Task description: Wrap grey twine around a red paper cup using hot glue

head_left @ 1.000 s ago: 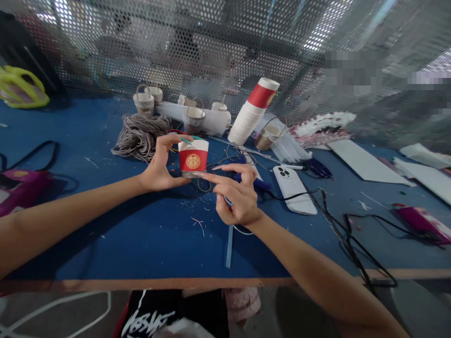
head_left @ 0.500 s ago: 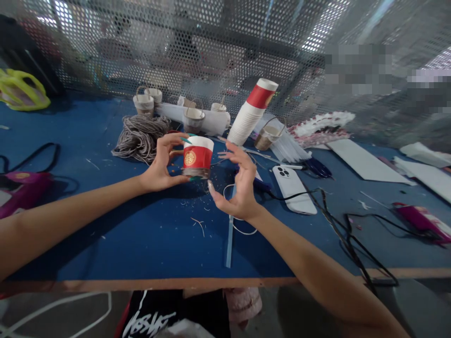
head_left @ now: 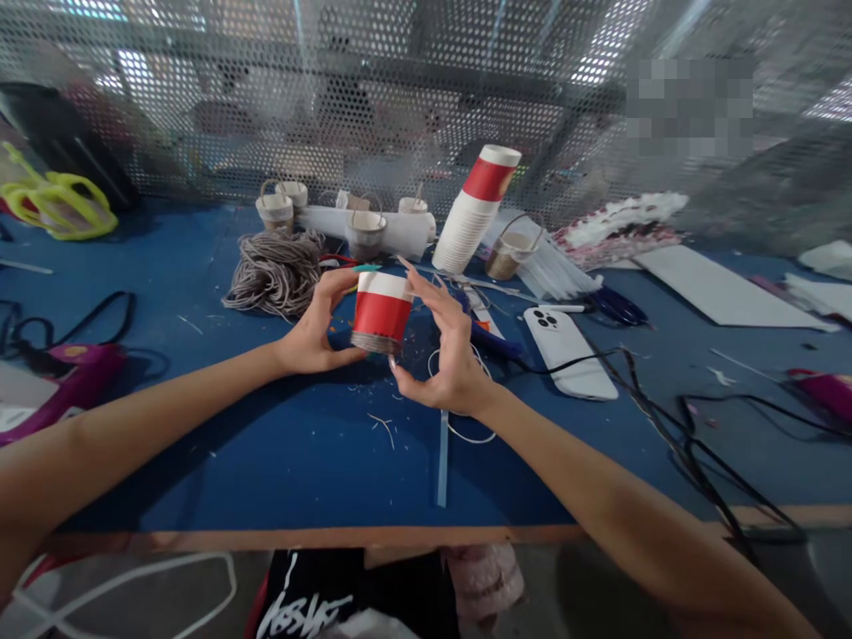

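At the far left, a yellow ribbed object [head_left: 63, 204] cannot be securely identified. Nearer, a magenta tool [head_left: 83, 386] is cut off by the frame edge and partly covered by the left forearm. Pliant grey-brown cord [head_left: 276, 273] is heaped in loose loops. A tapered paper cup [head_left: 382, 312] is gripped between both hands, the left hand [head_left: 320, 328] and the right hand [head_left: 447, 353], with thumbs at the base and fingers at the rim. It is held above the blue surface [head_left: 299, 479]; a smooth red band is shown, and the foot is wound with cord. Its rear side is hidden. Farther right, a leaning stack of nested cups [head_left: 466, 222] is seen. A glossy white phone [head_left: 571, 355] is crossed by a black cable [head_left: 586, 357]. At the right edge, a second magenta tool [head_left: 825, 390] is cropped; the far perforated screen [head_left: 426, 98] is partly masked by pixel blocks.
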{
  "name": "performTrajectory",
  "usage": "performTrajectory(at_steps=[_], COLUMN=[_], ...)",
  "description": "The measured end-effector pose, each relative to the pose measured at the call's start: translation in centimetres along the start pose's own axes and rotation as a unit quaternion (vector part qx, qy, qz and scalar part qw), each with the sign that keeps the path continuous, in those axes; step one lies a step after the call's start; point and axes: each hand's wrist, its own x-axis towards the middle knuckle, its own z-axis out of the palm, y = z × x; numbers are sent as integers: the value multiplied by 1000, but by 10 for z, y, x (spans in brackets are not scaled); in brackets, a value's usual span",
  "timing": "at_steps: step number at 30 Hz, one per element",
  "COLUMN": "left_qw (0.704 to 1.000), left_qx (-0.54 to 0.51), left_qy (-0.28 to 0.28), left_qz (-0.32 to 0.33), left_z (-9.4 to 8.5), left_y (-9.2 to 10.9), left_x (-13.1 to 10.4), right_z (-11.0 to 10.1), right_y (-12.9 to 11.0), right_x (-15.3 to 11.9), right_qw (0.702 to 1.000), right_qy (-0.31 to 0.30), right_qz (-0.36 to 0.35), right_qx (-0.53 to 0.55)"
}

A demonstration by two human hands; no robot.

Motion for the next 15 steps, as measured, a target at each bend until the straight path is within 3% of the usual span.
performTrajectory(at_steps=[5, 15], left_qw=[997, 998], left_qx=[76, 34], left_qy=[-7, 26], left_qz=[-6, -40], left_z=[0, 3], left_y=[6, 7], left_x=[3, 2], right_z=[1, 4], right_y=[-2, -3], right_x=[-2, -1], right_qw=[998, 1000], right_qy=[-13, 7], right_qz=[-22, -11], right_qx=[-51, -18])
